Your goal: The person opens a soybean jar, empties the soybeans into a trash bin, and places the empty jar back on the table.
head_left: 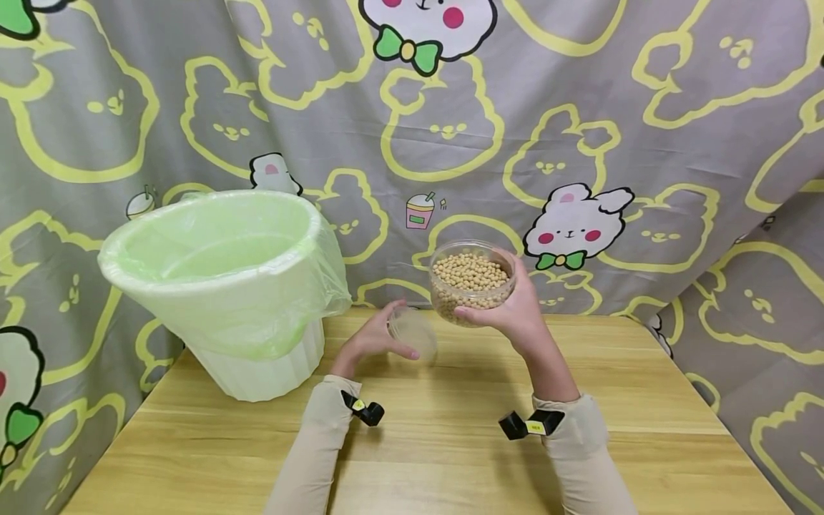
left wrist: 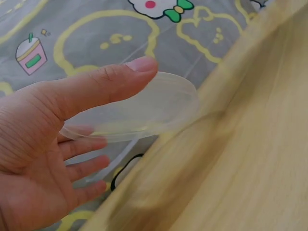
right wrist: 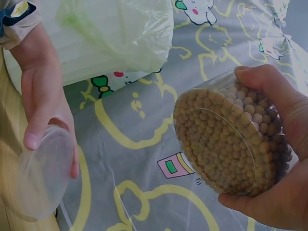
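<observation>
So the right hand [head_left: 515, 311] is wrapped around a clear plastic jar [head_left: 472, 282] that's packed nearly to the top with soybeans [head_left: 468, 270], thumb on one side and fingers curled round the other, holding it up off the wooden table [head_left: 450, 458] near the back edge, roughly in the middle. The jar is open on top and stands about upright in the head view; in the right wrist view you can see the beans pressed against the see-through wall [right wrist: 226, 139]. The left hand [head_left: 373, 337] has the jar's clear lid [head_left: 412, 332], pinched between the thumb on top and the fingers underneath, and it's tilted on edge rather than flat. The left wrist view shows that pretty well: thumb laid across the top of the lid [left wrist: 144, 108], other fingers fairly straight below it. The lid sits just left of the jar and a bit lower, close to it but not touching as far as I can tell, and it looks like it's held just above the table. Over toward the back left corner of the table there's a white bin [head_left: 257, 365] lined with a pale green bag [head_left: 219, 272], well apart from both hands. Behind everything hangs a grey cloth [head_left: 579, 107] with yellow bunny outlines.
</observation>
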Motion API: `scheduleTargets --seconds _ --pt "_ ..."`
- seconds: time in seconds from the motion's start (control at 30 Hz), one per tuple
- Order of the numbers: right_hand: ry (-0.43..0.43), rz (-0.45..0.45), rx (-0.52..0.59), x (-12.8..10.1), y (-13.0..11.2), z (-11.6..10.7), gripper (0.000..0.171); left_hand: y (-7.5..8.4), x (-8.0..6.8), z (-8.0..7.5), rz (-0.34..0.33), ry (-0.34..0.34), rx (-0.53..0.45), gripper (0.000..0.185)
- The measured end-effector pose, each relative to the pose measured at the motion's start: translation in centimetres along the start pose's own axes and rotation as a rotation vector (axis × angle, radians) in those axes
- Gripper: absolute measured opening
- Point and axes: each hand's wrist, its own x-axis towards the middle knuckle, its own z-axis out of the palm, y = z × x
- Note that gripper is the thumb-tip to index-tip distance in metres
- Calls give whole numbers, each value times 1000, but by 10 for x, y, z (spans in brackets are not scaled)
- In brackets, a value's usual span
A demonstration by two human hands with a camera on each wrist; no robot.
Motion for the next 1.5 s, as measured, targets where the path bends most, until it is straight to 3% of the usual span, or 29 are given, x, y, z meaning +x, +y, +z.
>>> scheduleTargets --seconds 0.3,0.77,1.03,1.5 --pt "-2 4 -8 0 -1 2 113 -7 0 0 -11 -16 5 118" --pt "-10 22 -18 -1 0 3 114 -16 -2 3 -124 -27 91 122" --pt "-22 20 -3 -1 -1 4 114 -16 -2 4 -115 -56 159 119" --pt "-30 13 29 -1 0 3 111 -13 -1 3 -96 -70 156 119"
